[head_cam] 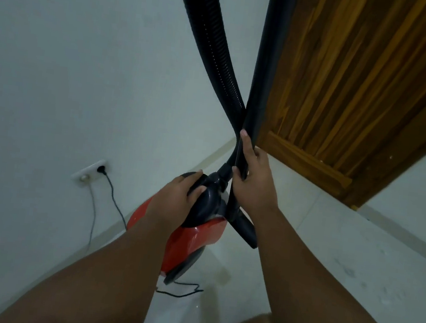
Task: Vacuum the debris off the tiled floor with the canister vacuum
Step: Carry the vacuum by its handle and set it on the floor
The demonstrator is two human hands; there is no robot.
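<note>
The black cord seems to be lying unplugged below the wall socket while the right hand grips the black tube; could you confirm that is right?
Not quite: the head view shows the black cord plugged into the wall socket, not lying unplugged below it. The right hand does grip the black tube.

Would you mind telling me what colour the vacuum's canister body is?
The canister body is glossy red, seen best in the head view.
</note>
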